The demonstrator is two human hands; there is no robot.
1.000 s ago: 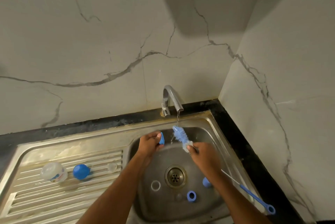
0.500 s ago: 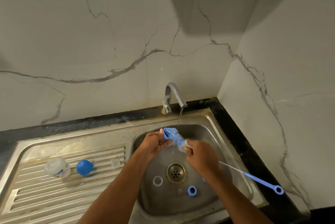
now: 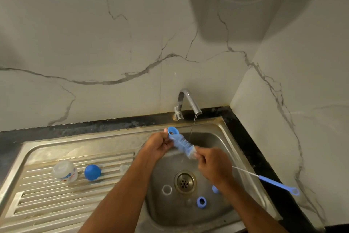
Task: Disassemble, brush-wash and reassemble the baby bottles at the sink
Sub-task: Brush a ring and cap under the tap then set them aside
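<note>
My left hand (image 3: 160,145) pinches a small blue bottle ring (image 3: 173,131) over the back left of the sink basin (image 3: 222,144). My right hand (image 3: 212,164) grips the blue bottle brush (image 3: 182,144) near its bristles, and the bristle head lies against the ring. The brush's wire and blue handle (image 3: 277,184) stick out to the right over the sink rim. A thin stream of water runs from the tap (image 3: 188,100) just right of the brush. On the drainboard (image 3: 47,204) lie a clear bottle (image 3: 64,171), a blue cap (image 3: 92,172) and a small clear part (image 3: 123,168).
In the basin around the drain (image 3: 184,181) lie a clear ring (image 3: 167,189), a blue ring (image 3: 201,202) and another blue piece (image 3: 215,189) partly behind my right wrist. A black counter edge runs behind and right of the sink. Marbled walls close the corner.
The brush head has moved left from under the water stream to the blue ring in my left hand. The ring has turned its opening upward. The view has tilted slightly.
</note>
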